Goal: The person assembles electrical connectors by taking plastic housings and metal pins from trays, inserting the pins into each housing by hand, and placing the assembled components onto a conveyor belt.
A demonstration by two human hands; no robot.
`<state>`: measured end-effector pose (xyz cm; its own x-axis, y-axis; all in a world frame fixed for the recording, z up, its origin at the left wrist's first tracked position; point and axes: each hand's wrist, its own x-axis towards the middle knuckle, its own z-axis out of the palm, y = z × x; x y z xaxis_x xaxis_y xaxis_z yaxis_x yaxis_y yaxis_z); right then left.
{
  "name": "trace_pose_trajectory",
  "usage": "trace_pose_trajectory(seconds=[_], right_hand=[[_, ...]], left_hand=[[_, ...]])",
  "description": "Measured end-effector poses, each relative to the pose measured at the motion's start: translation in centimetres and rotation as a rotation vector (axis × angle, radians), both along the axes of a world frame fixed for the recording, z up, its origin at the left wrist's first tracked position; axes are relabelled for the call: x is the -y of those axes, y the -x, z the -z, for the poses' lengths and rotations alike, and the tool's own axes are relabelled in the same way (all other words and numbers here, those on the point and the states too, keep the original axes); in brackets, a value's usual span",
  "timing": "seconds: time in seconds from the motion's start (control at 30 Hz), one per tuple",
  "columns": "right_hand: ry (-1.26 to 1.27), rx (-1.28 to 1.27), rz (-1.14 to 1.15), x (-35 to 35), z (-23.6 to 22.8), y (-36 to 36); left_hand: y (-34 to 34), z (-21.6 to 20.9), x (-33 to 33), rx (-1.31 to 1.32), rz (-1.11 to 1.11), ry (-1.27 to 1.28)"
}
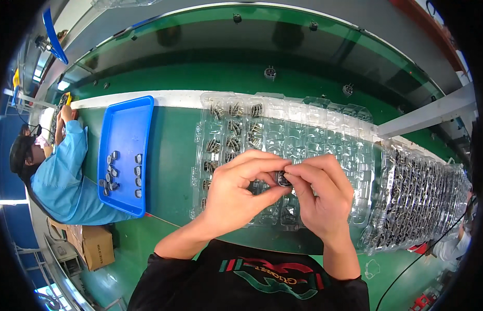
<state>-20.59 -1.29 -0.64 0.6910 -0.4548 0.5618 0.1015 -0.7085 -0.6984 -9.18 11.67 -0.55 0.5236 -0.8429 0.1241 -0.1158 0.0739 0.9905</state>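
Observation:
A small dark rounded part (pixel 282 179) with light markings on one face is pinched between my two hands, above a clear plastic compartment tray (pixel 345 171). My left hand (pixel 239 184) grips it from the left with thumb and index finger. From the other side, the thumb and fingertips of my right hand (pixel 324 194) close on its top and edge. Metallic slim pieces (pixel 235 110) stand grouped in the pockets on the tray's left side. Both hands hide some of the middle pockets.
Left of the tray, a blue tray (pixel 128 116) holds several small dark parts (pixel 138 170). Filled clear trays (pixel 423 199) are stacked at the right. A green conveyor (pixel 200 72) carrying scattered parts runs behind. A co-worker in blue (pixel 70 176) sits at the far left, near a cardboard box (pixel 93 246).

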Motion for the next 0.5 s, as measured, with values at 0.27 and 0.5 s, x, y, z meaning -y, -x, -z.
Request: trace_pose_trajectory(seconds=[0.27,0.5], right_hand=[[-0.228,0.001,-0.102,-0.1,1.4,-1.7],[-0.09,-0.336,-0.049,0.9,2.4,-3.3]], left_hand=[[-4.0,-1.0,0.7,-0.322,-0.031,-0.147],[-17.2,-0.6,4.0,0.26,-0.258,-0.274]])
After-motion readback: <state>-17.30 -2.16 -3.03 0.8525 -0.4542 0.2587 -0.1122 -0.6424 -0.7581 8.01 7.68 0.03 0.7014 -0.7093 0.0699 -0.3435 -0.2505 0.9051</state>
